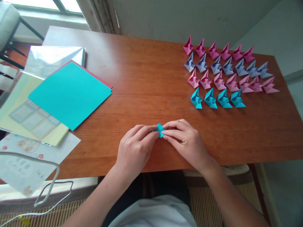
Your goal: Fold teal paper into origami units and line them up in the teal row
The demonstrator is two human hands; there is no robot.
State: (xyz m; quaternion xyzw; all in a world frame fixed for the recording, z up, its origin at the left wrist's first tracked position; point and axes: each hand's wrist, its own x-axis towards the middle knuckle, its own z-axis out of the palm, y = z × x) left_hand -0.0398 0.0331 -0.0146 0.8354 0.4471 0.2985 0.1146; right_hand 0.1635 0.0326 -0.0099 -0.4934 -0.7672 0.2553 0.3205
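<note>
A small folded piece of turquoise paper (159, 130) is held just above the front part of the wooden table (143, 76). My left hand (137, 144) pinches its left side between thumb and fingers. On the opposite side, my right hand (187, 138) pinches it with the fingertips. Much of the paper is hidden behind the fingers, so its full shape does not show. Beyond my right hand stands a row of turquoise origami figures (210, 98), with pointed tips and folded middles like the paper cranes' bodies in the rows behind.
Behind the turquoise row are rows of pink figures (219, 80), lavender figures (216, 64) and magenta figures (214, 50). Turquoise paper sheets (72, 93) lie at left over a yellow packet (57, 134). A printed sheet (21, 161) and a white cable (49, 207) are near the left edge.
</note>
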